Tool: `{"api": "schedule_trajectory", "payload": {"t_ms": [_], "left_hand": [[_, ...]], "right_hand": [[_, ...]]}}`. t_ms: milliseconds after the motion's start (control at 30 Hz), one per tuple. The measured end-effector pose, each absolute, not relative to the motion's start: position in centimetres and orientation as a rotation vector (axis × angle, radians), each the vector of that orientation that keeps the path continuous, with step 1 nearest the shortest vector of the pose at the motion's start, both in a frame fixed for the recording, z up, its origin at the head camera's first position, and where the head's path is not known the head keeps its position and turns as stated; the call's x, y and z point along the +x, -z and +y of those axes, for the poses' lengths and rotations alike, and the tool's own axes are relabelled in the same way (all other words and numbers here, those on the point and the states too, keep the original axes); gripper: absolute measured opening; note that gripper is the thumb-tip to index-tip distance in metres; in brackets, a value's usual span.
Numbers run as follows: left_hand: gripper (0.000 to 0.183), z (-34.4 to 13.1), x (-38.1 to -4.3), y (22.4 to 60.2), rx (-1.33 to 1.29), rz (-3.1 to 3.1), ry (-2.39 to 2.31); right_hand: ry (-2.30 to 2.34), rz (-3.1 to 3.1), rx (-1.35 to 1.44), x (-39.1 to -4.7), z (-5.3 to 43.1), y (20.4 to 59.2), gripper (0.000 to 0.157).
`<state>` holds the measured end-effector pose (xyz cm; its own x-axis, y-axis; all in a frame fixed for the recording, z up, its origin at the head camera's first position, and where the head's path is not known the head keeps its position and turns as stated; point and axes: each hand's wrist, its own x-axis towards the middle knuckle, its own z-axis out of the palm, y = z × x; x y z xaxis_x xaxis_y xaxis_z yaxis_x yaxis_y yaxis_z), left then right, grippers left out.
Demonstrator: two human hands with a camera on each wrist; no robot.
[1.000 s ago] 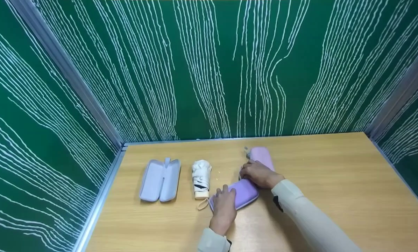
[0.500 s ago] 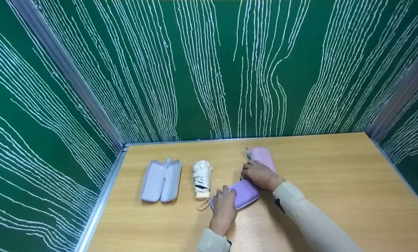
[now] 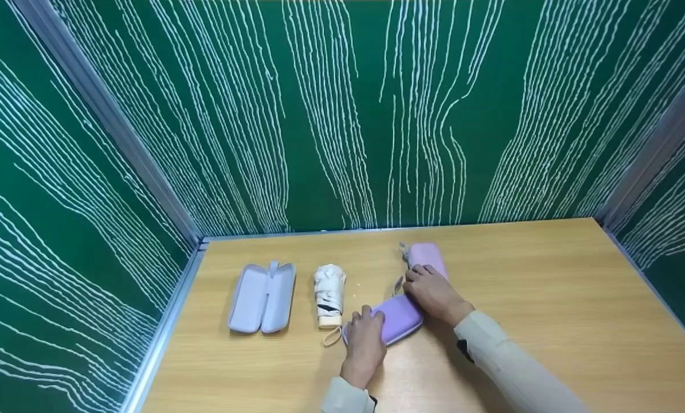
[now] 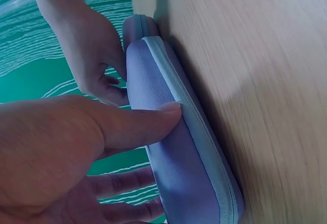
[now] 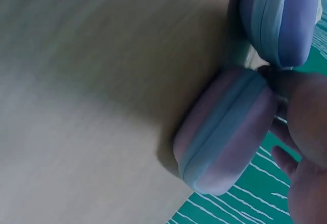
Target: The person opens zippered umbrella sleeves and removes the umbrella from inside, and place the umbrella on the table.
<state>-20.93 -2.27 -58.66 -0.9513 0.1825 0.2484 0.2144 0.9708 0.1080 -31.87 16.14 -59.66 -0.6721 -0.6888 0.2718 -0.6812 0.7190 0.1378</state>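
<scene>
A purple zippered case lies on the table, closed in outline, with a pale zipper along its side. My left hand grips its near left end, thumb pressed on the side beside the zipper and fingers across the top. My right hand is at the far right corner, its thumb and forefinger curled together in a pinch at the zipper; their tips are mostly hidden. Behind that hand lies a pink zippered case, partly covered by it. A thin grey loop strap shows left of the right fingers.
A folded white umbrella with a cream handle and wrist loop lies left of the purple case. Further left an open pale-grey glasses case lies spread. Green panels with white wavy lines wall the table's back and sides.
My right hand has slid slightly right and toward me along the purple case, uncovering more of the grey strap. The left hand keeps its hold on the case.
</scene>
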Motion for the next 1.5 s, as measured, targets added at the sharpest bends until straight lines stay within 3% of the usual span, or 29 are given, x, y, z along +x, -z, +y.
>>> {"api": "schedule_trajectory", "payload": {"t_ms": [1500], "left_hand": [[0.044,-2.4,-20.6,59.1,-0.217,-2.872,0.338]], "right_hand": [[-0.005,-2.610,0.936,-28.8,16.9,60.3,0.009]]}}
